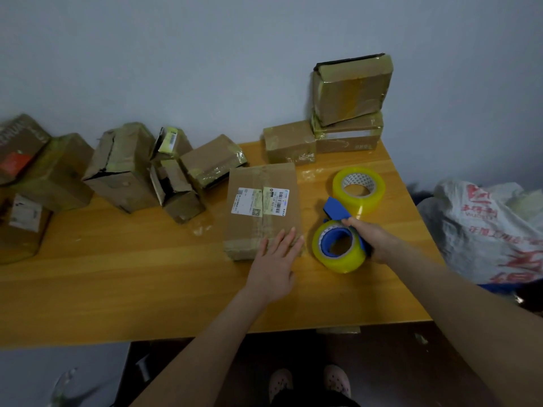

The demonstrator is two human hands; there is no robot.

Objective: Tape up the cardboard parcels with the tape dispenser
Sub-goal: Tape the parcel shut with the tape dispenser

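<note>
1. Our left hand (274, 257) lies flat, fingers straight, on the parcel (262, 210) mid-counter (117, 274).
2. Our right hand (373, 239) grips the dispenser (340, 239) just beside it.
3. The cardboard looks light and soft-cornered, so we would press it flat.

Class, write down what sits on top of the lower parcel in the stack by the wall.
Another taped parcel rests on the lower parcel. It covers the lower one's top face, so nothing on that face can be seen.
</note>
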